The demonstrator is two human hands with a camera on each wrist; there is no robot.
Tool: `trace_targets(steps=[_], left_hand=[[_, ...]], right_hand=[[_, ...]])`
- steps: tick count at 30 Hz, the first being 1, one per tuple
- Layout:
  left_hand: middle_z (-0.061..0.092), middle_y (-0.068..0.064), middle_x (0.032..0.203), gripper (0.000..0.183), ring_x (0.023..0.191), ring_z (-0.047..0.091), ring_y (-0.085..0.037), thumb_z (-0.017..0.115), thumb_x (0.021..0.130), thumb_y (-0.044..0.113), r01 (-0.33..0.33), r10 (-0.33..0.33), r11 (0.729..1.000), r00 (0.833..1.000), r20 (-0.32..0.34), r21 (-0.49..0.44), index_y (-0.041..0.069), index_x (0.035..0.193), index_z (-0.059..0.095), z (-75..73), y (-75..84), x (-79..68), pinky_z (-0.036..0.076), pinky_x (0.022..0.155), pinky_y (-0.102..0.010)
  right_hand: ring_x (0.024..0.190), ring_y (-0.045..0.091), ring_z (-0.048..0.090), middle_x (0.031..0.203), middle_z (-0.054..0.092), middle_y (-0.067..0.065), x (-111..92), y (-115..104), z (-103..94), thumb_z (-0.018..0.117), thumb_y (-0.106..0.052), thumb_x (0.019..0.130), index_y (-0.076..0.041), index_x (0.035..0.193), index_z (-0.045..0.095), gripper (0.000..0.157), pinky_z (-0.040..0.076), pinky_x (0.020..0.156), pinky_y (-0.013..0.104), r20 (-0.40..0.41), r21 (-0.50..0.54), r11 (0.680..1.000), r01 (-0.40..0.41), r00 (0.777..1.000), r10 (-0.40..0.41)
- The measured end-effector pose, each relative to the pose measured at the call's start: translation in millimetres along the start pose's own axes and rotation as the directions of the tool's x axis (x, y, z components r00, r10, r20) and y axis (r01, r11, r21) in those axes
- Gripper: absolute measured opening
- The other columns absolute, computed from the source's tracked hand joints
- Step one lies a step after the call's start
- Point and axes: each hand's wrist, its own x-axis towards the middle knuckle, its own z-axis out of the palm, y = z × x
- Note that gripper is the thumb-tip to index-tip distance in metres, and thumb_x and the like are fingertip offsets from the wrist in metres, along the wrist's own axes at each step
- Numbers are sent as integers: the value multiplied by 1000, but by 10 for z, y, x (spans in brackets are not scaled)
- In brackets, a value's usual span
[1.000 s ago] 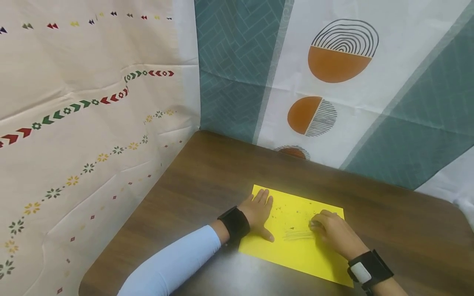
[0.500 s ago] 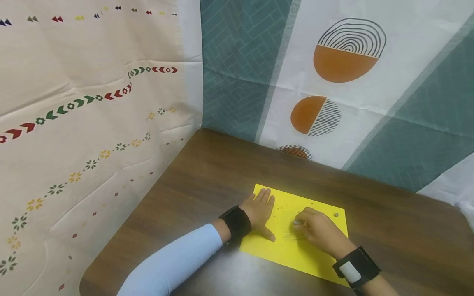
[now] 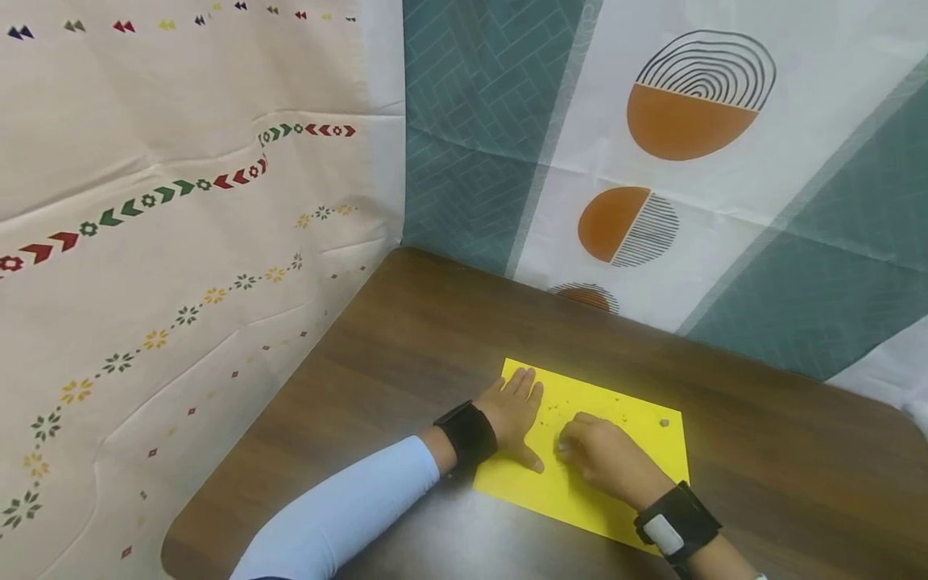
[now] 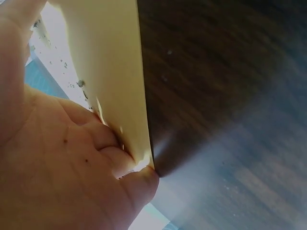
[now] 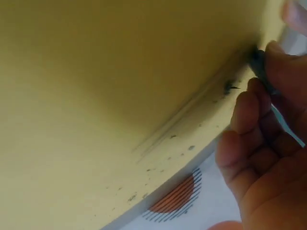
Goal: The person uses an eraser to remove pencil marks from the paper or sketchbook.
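Note:
A yellow sheet of paper [image 3: 522, 485] lies on the brown table. My left hand [image 3: 513, 420] rests flat on its left side, fingers spread and thumb pointing toward the right hand. The left wrist view shows the palm [image 4: 62, 163] by the sheet's edge. My right hand [image 3: 605, 457], over the middle of the sheet, pinches a small dark grey lump [image 5: 259, 64] between thumb and fingers, its tip at the paper. What kind of lump it is I cannot tell. Faint grey streaks [image 5: 177, 115] run from it across the sheet, with dark crumbs [image 5: 191, 148] scattered beside them.
A second small grey piece [image 3: 664, 422] sits near the sheet's far right corner. The wooden table [image 3: 406, 338] reaches a patterned cream cloth [image 3: 217, 242] on the left and a teal and white printed cloth [image 3: 551, 201] at the back. Both wrists wear black bands.
My right hand has moved left across the sheet with the grey lump, toward the left hand. The small grey piece at the right corner has come fully into sight. The left hand stays in place.

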Motion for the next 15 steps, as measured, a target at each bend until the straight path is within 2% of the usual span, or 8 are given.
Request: trace_targets(steps=[4,7,15], left_hand=[[8,-15,168,122,154,6,-28,67,75,79,-3,3,1000,1000,9,9,8,162,18,-6,19,16,18,121,-45],[9,-15,168,122,154,7,-27,68,75,79,-4,4,1000,1000,1,8,8,162,19,-6,26,33,18,121,-45],[7,-14,168,123,154,5,-27,67,75,79,6,-6,1000,1000,14,6,8,162,17,17,-2,47,16,121,-45]], right_hand=[[67,6,52,77,52,-11,-16,-4,37,83,2,74,-15,81,67,25,54,65,30,-5,-107,994,26,1000,-26],[63,8,48,73,51,-8,-13,-15,41,79,9,68,-14,77,63,30,51,61,30,-16,-134,991,21,1000,-23],[59,7,38,67,40,-9,2,-19,84,70,15,61,-16,71,52,38,40,53,24,-10,-70,997,-45,999,45]])
